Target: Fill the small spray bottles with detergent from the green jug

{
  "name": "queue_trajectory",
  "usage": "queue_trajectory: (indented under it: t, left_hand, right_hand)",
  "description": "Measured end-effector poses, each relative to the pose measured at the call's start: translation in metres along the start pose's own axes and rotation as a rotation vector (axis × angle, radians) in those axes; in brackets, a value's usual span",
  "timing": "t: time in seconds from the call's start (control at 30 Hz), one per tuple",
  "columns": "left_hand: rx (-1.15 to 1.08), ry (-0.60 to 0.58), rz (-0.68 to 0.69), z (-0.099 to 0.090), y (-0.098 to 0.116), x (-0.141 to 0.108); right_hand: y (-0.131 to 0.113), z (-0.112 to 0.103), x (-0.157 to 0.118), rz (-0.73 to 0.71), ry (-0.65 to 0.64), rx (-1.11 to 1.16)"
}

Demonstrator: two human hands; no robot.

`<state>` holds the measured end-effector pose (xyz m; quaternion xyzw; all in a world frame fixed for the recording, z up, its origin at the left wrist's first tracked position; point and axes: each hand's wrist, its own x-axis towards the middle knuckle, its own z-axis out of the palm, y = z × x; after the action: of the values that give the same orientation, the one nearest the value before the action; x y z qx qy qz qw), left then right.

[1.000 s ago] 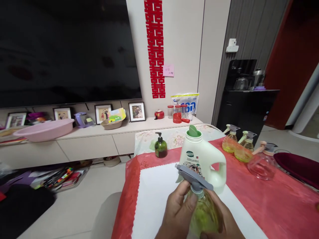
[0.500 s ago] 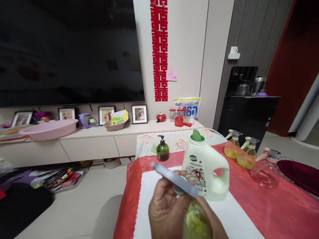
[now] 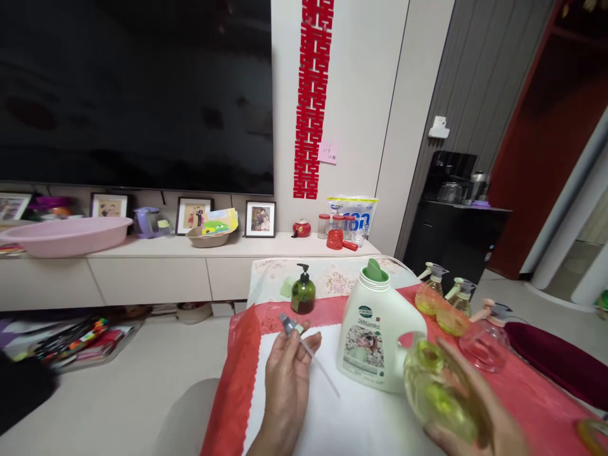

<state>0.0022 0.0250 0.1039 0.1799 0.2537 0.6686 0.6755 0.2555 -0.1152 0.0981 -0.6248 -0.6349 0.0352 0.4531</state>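
My left hand (image 3: 287,380) is closed on a grey pump head (image 3: 286,324), whose thin clear dip tube (image 3: 323,372) slants down to the right over the white sheet. Wrapped round a clear bottle with yellow-green liquid (image 3: 434,389) is my right hand (image 3: 484,411); the bottle is tilted and its mouth carries no pump. Just left of it stands the large pale green jug (image 3: 363,342), uncapped, with a green spout in its neck. Behind my left hand, a dark green pump bottle (image 3: 303,294) stands upright.
Several clear pump bottles (image 3: 453,316) stand along the right side on the red table cover (image 3: 527,392). A dark red oval thing (image 3: 551,358) lies beyond them. White paper (image 3: 327,421) covers the table's middle. Behind is a low cabinet (image 3: 152,278) bearing a pink basin (image 3: 71,235).
My hands have moved apart. The pump head with its tube is now out of the bottle in my left hand, while my right hand has carried the bottle right, beside the jug.
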Motion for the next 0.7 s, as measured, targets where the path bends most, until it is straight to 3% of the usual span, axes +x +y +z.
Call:
queue_trajectory:
  t: [0.1, 0.27, 0.47, 0.7]
  left_hand:
    - [0.088, -0.028, -0.016, -0.009, -0.017, -0.004]
    - [0.193, -0.035, -0.056, -0.012, -0.022, -0.014]
    - [0.2, -0.02, -0.092, -0.012, -0.021, -0.02]
    - [0.169, -0.001, -0.114, -0.016, -0.022, -0.021]
  right_hand:
    - [-0.022, -0.034, 0.039, -0.138, 0.145, -0.278]
    - [-0.046, -0.066, 0.107, -0.393, 0.148, -0.544]
    - [-0.049, -0.07, 0.156, -0.519, 0.049, -0.713]
    - [-0.053, -0.066, 0.179, -0.636, -0.02, -0.813]
